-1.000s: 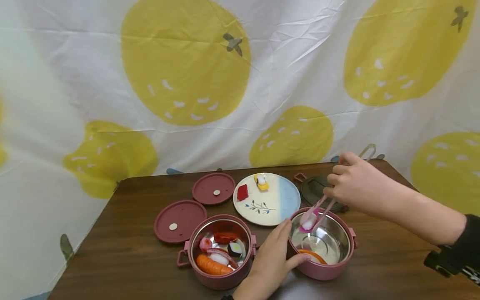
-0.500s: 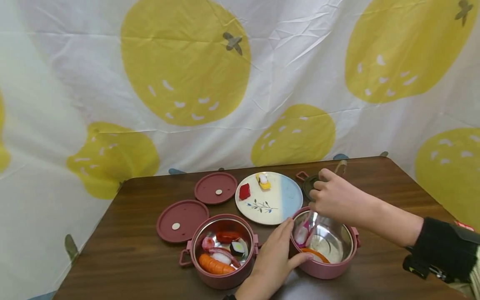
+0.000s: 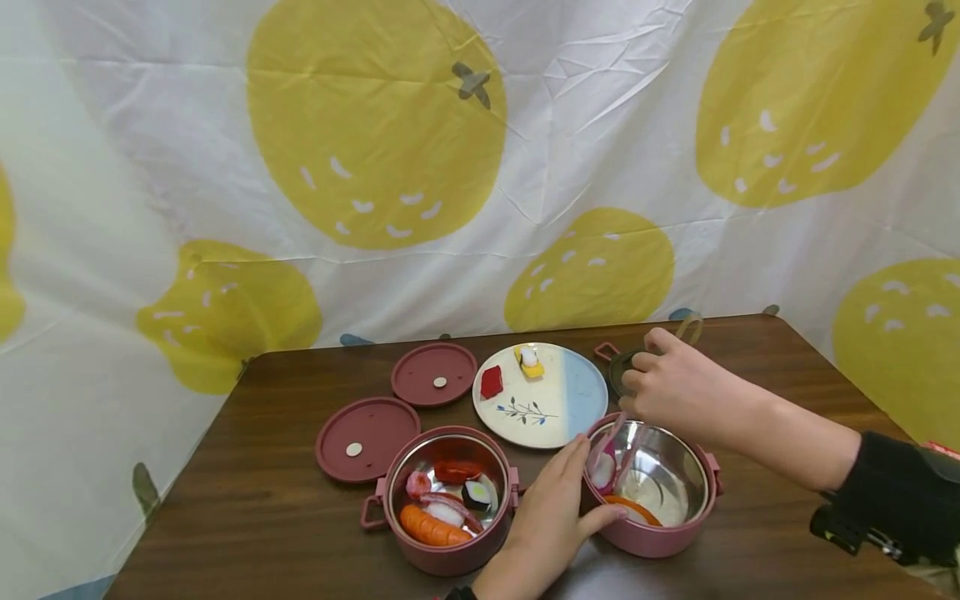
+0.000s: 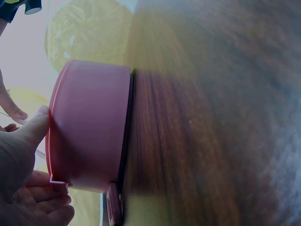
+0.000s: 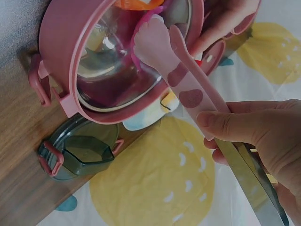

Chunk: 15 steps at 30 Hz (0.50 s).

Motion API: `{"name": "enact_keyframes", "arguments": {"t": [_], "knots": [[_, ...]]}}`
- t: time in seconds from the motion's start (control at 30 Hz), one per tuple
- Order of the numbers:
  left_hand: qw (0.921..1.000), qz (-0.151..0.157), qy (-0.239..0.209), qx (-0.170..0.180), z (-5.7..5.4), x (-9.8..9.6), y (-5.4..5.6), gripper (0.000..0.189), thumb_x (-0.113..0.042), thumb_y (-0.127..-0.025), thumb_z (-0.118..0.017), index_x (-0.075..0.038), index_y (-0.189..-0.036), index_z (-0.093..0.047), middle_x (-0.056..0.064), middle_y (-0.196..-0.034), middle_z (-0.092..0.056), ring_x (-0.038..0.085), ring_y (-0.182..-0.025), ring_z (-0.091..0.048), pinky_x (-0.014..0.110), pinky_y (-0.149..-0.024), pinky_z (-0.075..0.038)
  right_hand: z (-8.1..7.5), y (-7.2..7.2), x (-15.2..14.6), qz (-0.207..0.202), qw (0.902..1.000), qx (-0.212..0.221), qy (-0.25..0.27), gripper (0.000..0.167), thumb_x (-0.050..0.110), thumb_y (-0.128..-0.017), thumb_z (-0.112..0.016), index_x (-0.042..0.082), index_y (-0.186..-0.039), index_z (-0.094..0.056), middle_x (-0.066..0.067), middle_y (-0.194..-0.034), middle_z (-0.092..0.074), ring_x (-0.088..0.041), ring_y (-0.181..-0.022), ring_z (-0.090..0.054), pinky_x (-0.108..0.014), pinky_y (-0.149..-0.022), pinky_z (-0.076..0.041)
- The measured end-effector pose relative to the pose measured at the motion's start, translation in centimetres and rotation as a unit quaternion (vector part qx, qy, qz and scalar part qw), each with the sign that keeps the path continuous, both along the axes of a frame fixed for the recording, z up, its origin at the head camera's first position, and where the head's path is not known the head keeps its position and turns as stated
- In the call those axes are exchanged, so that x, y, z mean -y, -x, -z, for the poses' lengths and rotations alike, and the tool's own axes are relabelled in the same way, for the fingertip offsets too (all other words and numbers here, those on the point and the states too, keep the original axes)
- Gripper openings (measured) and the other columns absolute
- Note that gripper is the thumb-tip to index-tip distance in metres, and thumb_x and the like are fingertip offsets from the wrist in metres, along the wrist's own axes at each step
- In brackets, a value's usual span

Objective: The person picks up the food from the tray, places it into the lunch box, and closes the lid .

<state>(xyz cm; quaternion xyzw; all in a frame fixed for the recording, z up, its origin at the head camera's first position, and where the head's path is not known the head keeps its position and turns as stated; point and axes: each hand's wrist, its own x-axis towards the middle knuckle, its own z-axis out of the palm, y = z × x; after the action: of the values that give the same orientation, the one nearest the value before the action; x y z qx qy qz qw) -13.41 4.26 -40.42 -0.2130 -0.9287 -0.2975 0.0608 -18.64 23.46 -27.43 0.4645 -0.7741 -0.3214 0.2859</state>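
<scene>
Near the tabletop's (image 3: 217,517) front edge, right pot (image 3: 651,546): orange piece (image 3: 639,509), pink piece (image 3: 602,473) inside
Right hand (image 3: 678,385): grips tongs (image 5: 186,84), pink piece apparently unreleased
Left hand (image 3: 543,510): spread against right pot
Plate (image 3: 587,400): red piece (image 3: 491,382), yellow piece (image 3: 531,363) remaining

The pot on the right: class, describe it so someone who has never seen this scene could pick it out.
On the brown table, find the round plate; the pink pot stands nearer the person and to the plate's right. The left hand touches its side. Tongs dip into it, setting it apart from the left-hand pot.
</scene>
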Motion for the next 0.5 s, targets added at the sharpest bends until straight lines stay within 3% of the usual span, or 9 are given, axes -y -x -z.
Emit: {"name": "enact_keyframes", "arguments": {"t": [0.27, 0.4, 0.5], "knots": [[0.9999, 0.003, -0.006, 0.011, -0.1, 0.1, 0.1, 0.079, -0.049, -0.087, -0.071, -0.009, -0.150, -0.044, 0.007, -0.154, -0.047, 0.023, -0.139, -0.049, 0.045, -0.110, -0.047, -1.4, 0.0, -0.6, -0.006, 0.9998, 0.002, 0.018, 0.011, 0.026, -0.074, -0.080, 0.033, -0.076, -0.071, 0.008, -0.073, -0.065, -0.016, -0.074, -0.060, -0.039, -0.077, -0.042], [0.9998, 0.004, -0.007, 0.016, -0.1, 0.1, 0.1, 0.079, -0.049, -0.087, -0.070, -0.009, -0.150, -0.044, 0.007, -0.155, -0.046, 0.024, -0.139, -0.049, 0.045, -0.110, -0.047, -3.3, -0.1, -0.7, 0.012, 0.9998, 0.012, 0.006, 0.026, 0.027, -0.060, -0.091, 0.033, -0.079, -0.073, 0.008, -0.073, -0.065, -0.016, -0.075, -0.060, -0.039, -0.079, -0.044], [0.9998, 0.006, -0.006, 0.015, 0.0, 0.1, 0.0, 0.079, -0.050, -0.088, -0.070, -0.009, -0.150, -0.044, 0.007, -0.155, -0.045, 0.023, -0.140, -0.048, 0.045, -0.110, -0.047, -5.2, 0.1, -0.7, 0.046, 0.9987, 0.019, 0.006, 0.033, 0.028, -0.056, -0.094, 0.032, -0.083, -0.075, 0.008, -0.077, -0.068, -0.016, -0.077, -0.063, -0.041, -0.081, -0.048]]}}
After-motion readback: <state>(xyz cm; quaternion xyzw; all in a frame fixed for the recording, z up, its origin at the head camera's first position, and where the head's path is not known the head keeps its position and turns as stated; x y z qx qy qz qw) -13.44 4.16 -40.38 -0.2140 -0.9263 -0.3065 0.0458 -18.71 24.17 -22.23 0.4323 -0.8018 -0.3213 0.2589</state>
